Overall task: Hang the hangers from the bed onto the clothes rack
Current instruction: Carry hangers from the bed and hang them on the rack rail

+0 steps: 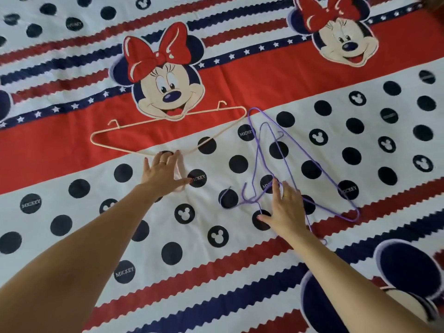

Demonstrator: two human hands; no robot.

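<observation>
A cream plastic hanger lies flat on the bed, its hook pointing toward me. My left hand rests over that hook with fingers spread, not closed around it. To the right lie two purple hangers, overlapping each other, hooks toward me. My right hand is flat on their lower part near the hooks, fingers apart, gripping nothing that I can see. No clothes rack is in view.
The bed sheet fills the whole view, printed with cartoon mouse faces, red and navy stripes and dark dots. A dark brownish object shows at the top right corner.
</observation>
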